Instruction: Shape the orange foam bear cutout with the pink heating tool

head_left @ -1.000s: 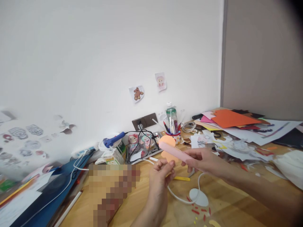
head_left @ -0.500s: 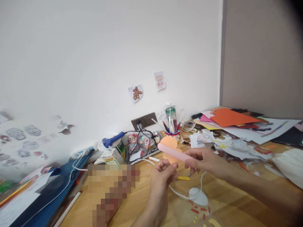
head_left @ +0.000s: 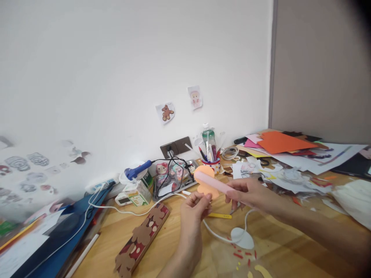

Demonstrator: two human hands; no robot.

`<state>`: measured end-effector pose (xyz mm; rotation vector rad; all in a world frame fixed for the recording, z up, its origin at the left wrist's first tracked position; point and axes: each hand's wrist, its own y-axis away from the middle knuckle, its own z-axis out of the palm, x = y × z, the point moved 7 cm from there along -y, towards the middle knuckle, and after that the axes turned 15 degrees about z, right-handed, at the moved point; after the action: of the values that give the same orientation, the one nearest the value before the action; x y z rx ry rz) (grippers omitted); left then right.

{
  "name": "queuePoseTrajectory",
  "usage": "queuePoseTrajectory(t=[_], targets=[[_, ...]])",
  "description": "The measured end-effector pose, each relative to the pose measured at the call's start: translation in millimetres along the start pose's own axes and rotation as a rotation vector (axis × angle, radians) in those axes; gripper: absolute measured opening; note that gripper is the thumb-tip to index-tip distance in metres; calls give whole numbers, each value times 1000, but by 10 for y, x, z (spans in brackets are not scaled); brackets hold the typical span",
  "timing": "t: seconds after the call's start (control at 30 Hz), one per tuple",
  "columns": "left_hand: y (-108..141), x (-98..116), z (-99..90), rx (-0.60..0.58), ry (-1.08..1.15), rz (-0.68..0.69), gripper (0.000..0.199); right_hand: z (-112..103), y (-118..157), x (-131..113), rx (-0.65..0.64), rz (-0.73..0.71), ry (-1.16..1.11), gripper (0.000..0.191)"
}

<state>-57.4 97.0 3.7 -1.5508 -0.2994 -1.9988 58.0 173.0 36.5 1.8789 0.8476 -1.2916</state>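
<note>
My left hand [head_left: 196, 210] pinches the lower edge of a peach-orange cut-out [head_left: 209, 189] with rounded lobes, held upright above the desk. My right hand [head_left: 246, 193] is closed around a long pale pink stick [head_left: 214, 181] with a rounded end. That stick lies slantwise across the front of the cut-out; I cannot tell whether they touch. Beneath the hands is a slim yellow tool [head_left: 220, 216], perhaps a craft knife. A white oval base [head_left: 242, 238] with a white curved cord stands below my right hand, near small red scraps [head_left: 238, 255].
A brown bear-patterned box [head_left: 143, 239] lies at left. Behind are a blue glue gun [head_left: 138, 170], a tray [head_left: 158, 195] with black cables and a pen cup [head_left: 211, 165]. Paper scraps [head_left: 278, 173] and coloured sheets [head_left: 284, 146] cover the right. A blue folder [head_left: 69, 231] is far left.
The pink stick has shifted slightly over the cut-out, with less of it past the cut-out's left edge. My left hand has moved slightly left. Both grips remain.
</note>
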Motion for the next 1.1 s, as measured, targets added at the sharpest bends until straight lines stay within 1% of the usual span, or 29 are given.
queuePoseTrajectory(t=[0.23, 0.37, 0.53, 0.77, 1.0, 1.1], targets=[[9, -21, 3, -10, 7, -6, 22, -43, -11, 29, 44, -25, 18, 29], [-11, -65, -5, -28, -18, -21, 24, -92, -50, 83, 66, -8, -8, 30], [-30, -102, -2, -48, -58, -45, 26, -163, -56, 118, 109, 5, 39, 31], [-15, -46, 10, -66, -59, -17, 23, -272, -94, 184, 138, 57, -99, 30], [-45, -18, 1, -62, -78, 8, 22, -301, -91, 141, 141, 34, -149, 30], [-57, -26, -25, -40, -84, 5, 22, -369, -71, 129, 181, 47, -203, 29]])
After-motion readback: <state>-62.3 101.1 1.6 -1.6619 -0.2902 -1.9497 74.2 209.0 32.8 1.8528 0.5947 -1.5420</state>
